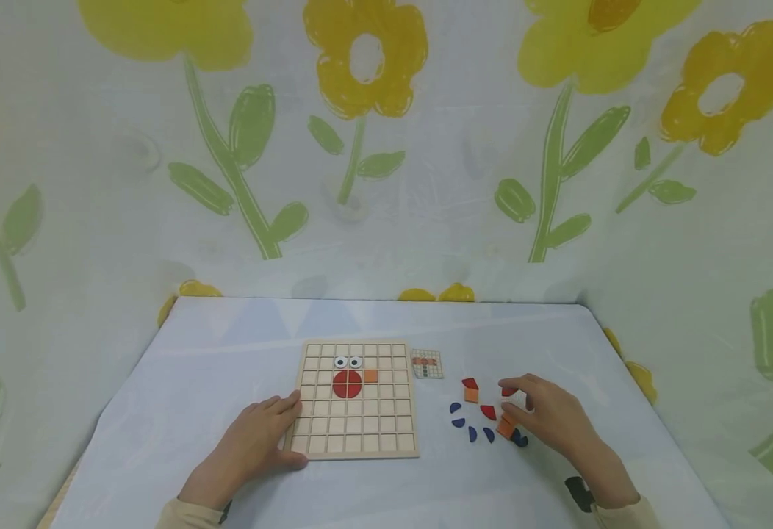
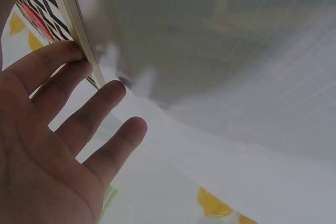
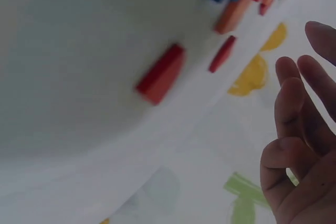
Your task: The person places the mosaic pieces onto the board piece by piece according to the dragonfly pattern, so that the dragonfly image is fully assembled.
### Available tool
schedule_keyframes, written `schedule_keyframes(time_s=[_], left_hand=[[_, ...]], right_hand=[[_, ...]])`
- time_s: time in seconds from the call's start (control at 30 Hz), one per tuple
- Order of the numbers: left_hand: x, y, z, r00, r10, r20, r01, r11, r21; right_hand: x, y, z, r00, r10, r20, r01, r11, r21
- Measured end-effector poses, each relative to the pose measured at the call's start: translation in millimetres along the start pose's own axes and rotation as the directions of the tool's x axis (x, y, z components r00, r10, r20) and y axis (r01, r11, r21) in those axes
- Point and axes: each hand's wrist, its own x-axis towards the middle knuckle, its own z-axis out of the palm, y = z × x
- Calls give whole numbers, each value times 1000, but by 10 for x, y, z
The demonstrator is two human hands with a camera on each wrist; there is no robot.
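Observation:
A wooden grid board (image 1: 353,456) lies on the table, bearing two eye pieces (image 1: 348,362), a red circle (image 1: 347,384) of quarter pieces and an orange square (image 1: 371,376). My left hand (image 1: 254,441) rests at its left side, fingertips touching the edge and thumb by the near corner. Over loose pieces to the right, my right hand (image 1: 552,417) has thumb and fingers spread apart. One red quarter piece (image 1: 507,391) shows between them; in the right wrist view a red piece (image 3: 161,74) lies on the table, away from the fingers.
A small pattern card (image 1: 428,364) lies by the board's right edge. Several blue half-circles (image 1: 472,434), a red quarter (image 1: 488,413) and orange squares (image 1: 471,395) are scattered left of my right hand. Flower-printed cloth (image 1: 419,220) stands behind the table.

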Motion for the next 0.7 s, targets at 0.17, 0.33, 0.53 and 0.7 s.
schedule_keyframes(time_s=[0.17,0.33,0.53,0.7], left_hand=[[-6,2,2,1000,5,-9,-4,1000,5],[-13,-5,12,1000,4,-15,-4,1000,12],[-15,-5,16,1000,8,-21,-8,1000,0],[-25,7,21,1000,10,-26,-9,1000,6]], right_hand=[[-81,127,56,994,73,80,-73,997,-2],[-104,156,91,985,95,143,-96,995,1],[-69,160,122,987,79,139,-79,997,-2],[-29,163,126,990,49,130,-48,999,-17]])
